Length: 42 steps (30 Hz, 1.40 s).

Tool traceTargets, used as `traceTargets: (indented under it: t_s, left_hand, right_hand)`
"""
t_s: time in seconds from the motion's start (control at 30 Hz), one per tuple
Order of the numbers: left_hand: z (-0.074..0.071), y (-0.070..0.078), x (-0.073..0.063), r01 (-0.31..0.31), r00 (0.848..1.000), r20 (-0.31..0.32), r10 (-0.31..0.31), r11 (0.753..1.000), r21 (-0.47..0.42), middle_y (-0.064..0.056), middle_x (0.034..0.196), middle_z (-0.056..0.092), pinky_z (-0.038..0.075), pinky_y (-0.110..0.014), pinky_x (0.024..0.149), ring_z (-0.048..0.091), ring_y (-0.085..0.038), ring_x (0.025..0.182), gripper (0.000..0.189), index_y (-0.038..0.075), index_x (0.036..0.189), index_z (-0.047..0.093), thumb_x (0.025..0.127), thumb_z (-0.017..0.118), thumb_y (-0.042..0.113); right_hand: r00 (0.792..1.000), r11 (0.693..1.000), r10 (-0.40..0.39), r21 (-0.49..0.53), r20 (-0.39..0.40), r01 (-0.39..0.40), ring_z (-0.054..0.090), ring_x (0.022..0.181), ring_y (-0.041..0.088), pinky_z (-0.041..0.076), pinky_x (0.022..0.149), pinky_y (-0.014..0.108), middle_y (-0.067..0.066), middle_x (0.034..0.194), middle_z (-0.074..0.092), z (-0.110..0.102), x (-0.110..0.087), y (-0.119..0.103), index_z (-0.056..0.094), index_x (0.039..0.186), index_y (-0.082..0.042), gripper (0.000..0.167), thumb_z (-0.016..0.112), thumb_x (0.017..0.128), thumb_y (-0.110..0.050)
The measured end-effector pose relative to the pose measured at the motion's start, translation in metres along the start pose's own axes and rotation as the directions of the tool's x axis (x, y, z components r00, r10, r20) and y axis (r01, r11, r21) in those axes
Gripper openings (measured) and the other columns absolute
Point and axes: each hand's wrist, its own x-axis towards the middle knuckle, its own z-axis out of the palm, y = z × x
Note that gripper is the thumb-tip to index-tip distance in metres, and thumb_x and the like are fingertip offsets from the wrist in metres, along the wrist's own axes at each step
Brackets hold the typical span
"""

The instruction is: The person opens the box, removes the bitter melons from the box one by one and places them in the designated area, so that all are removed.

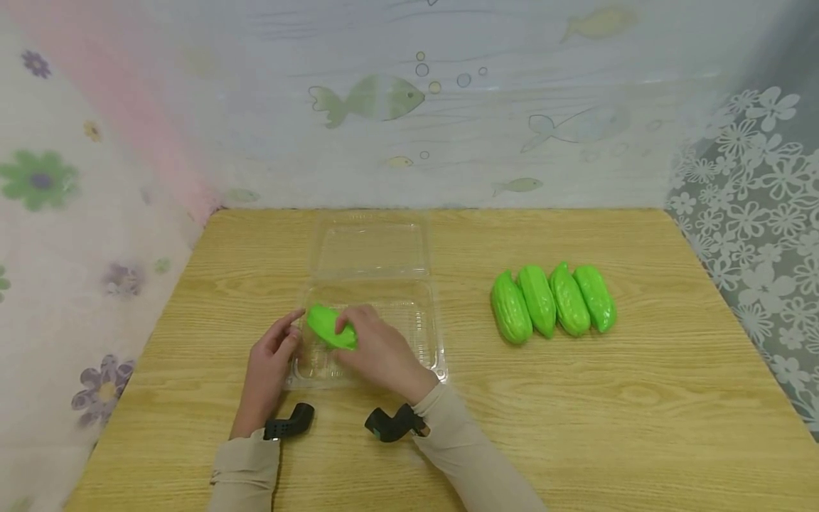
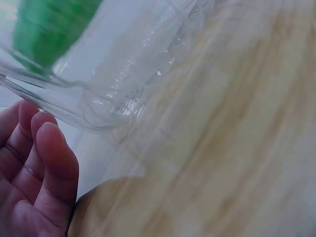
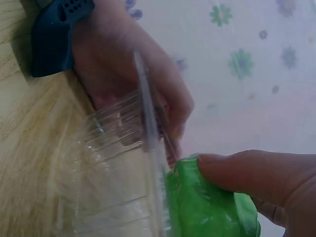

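My right hand (image 1: pixel 380 352) grips a bright green, ridged bitter melon (image 1: pixel 326 326) over the left part of a clear plastic clamshell container (image 1: pixel 441 334). In the right wrist view, the thumb (image 3: pixel 237 170) presses on the melon (image 3: pixel 207 212) beside the container's rim (image 3: pixel 148 123). At the container's left side, my left hand (image 1: pixel 270 359) holds the rim with its fingertips. The left wrist view has the curled fingers (image 2: pixel 57 153) right at the rim (image 2: pixel 94 129), with the melon (image 2: pixel 54 29) blurred beyond the clear wall.
Several more green bitter melons (image 1: pixel 537 302) lie side by side on the wooden table (image 1: pixel 576 427), to the right of the container. The container's lid (image 1: pixel 374 249) is folded back toward the fish-patterned curtain (image 1: pixel 384 99). A flowered curtain (image 1: pixel 77 284) hangs on the left.
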Motion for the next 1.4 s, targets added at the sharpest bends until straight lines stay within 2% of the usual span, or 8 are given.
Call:
traceTargets:
  t_s: [0.2,0.47,0.7,0.87,1.03,1.17,1.3,1.4]
  left_hand:
    - [0.000,-0.007,0.002,-0.002,1.000,0.011,0.002,1.000,-0.024,-0.016,0.093,0.051,0.042,-0.023,0.058,0.049,-0.015,0.067,0.032,0.012,0.126,0.051,0.095,0.045,0.016]
    - [-0.002,-0.030,0.009,-0.031,0.999,0.010,0.031,1.000,0.001,-0.010,0.092,0.053,0.044,-0.024,0.059,0.051,-0.018,0.070,0.032,0.022,0.126,0.051,0.094,0.046,0.028]
    - [-0.003,-0.031,0.009,-0.052,0.998,0.018,0.052,0.999,-0.004,-0.009,0.090,0.052,0.043,-0.025,0.056,0.049,-0.019,0.067,0.034,0.022,0.126,0.051,0.094,0.046,0.031]
    - [-0.002,-0.030,0.008,-0.043,0.999,0.016,0.043,0.999,-0.008,-0.009,0.090,0.052,0.043,-0.025,0.056,0.049,-0.019,0.066,0.034,0.022,0.126,0.051,0.094,0.045,0.030]
    - [-0.002,-0.018,0.005,-0.036,0.999,0.014,0.036,0.999,-0.009,-0.013,0.092,0.051,0.042,-0.024,0.057,0.048,-0.017,0.067,0.034,0.017,0.127,0.051,0.094,0.045,0.026]
    - [-0.002,-0.011,0.003,-0.014,1.000,0.011,0.014,1.000,-0.010,-0.015,0.094,0.051,0.041,-0.023,0.058,0.048,-0.016,0.068,0.034,0.014,0.127,0.050,0.095,0.046,0.022]
    - [-0.002,-0.026,0.008,-0.020,1.000,0.013,0.020,1.000,-0.023,-0.014,0.093,0.052,0.042,-0.024,0.057,0.049,-0.016,0.068,0.034,0.020,0.126,0.051,0.094,0.047,0.028]
    - [-0.002,-0.031,0.009,-0.028,1.000,0.007,0.028,0.999,-0.018,-0.013,0.091,0.052,0.043,-0.024,0.056,0.049,-0.016,0.068,0.034,0.022,0.125,0.052,0.093,0.047,0.032]
  right_hand:
    - [0.998,0.999,0.008,0.047,-0.058,-0.005,0.049,0.071,0.013,0.041,0.052,0.023,-0.006,0.107,0.046,-0.007,-0.004,0.001,0.045,0.097,-0.021,0.030,0.066,0.076,-0.028]
    - [0.994,0.984,0.100,0.150,-0.040,-0.093,0.048,0.060,0.014,0.040,0.047,0.027,0.000,0.092,0.053,-0.014,-0.008,0.006,0.041,0.105,-0.022,0.031,0.057,0.080,-0.032]
    - [0.997,0.962,0.054,0.270,-0.051,-0.038,0.053,0.081,0.014,0.043,0.061,0.027,0.004,0.122,0.049,-0.019,-0.011,0.008,0.029,0.131,-0.022,0.049,0.048,0.088,-0.038]
    - [0.998,0.963,0.029,0.270,-0.057,-0.012,0.054,0.075,0.015,0.044,0.059,0.029,0.005,0.113,0.053,-0.024,-0.013,0.011,0.023,0.138,-0.028,0.049,0.038,0.093,-0.041]
    - [0.997,0.962,0.031,0.274,-0.074,-0.010,0.054,0.078,0.014,0.044,0.065,0.031,0.003,0.106,0.056,-0.029,-0.013,0.014,0.027,0.137,-0.030,0.044,0.030,0.095,-0.042]
    - [0.997,0.951,0.026,0.310,-0.074,-0.002,0.055,0.070,0.018,0.045,0.060,0.031,0.000,0.096,0.057,-0.033,-0.013,0.018,0.033,0.136,-0.029,0.043,0.028,0.096,-0.045]
    - [0.996,0.937,0.041,0.349,-0.073,-0.013,0.056,0.064,0.024,0.045,0.055,0.032,-0.001,0.085,0.057,-0.036,-0.012,0.023,0.039,0.131,-0.031,0.043,0.026,0.095,-0.049]
    - [0.996,0.928,0.042,0.372,-0.081,-0.009,0.056,0.063,0.022,0.047,0.055,0.035,0.002,0.085,0.056,-0.039,-0.011,0.025,0.044,0.128,-0.030,0.043,0.027,0.095,-0.049]
